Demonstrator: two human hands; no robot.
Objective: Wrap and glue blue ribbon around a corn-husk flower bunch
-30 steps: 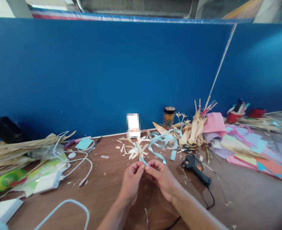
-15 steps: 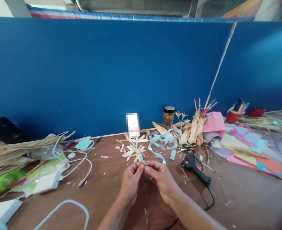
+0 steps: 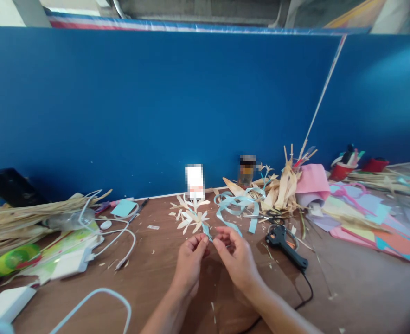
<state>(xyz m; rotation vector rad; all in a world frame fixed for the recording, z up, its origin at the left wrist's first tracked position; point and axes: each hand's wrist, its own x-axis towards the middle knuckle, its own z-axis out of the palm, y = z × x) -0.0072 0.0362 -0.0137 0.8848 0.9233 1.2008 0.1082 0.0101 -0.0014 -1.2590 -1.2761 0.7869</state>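
Observation:
My left hand (image 3: 190, 260) pinches the stem of a craft flower spray between thumb and forefinger. The spray's pale, dried-husk petals (image 3: 194, 219) fan out just beyond the fingertips. Light blue ribbon (image 3: 206, 230) covers the stem near the pinch. Close on the right, my right hand (image 3: 235, 257) has its thumb and forefinger parted beside the ribbon-covered stem, the other fingers loosely curled. The stem's lower end is hidden by the hands. A loose length of the same blue ribbon (image 3: 240, 204) lies in loops beyond my right hand.
A black glue gun (image 3: 286, 248) and scissors (image 3: 269, 217) lie to the right. Husks (image 3: 283, 192), a jar (image 3: 247, 171) and coloured paper (image 3: 382, 232) are behind. White cables (image 3: 131, 246), a charger (image 3: 71, 264) and husk strips (image 3: 34, 220) occupy the left. A blue partition (image 3: 156, 102) borders the table.
My right thumb and forefinger have come off their pinch at the stem and moved slightly apart. My left hand keeps its pinch, and the petals have turned a little.

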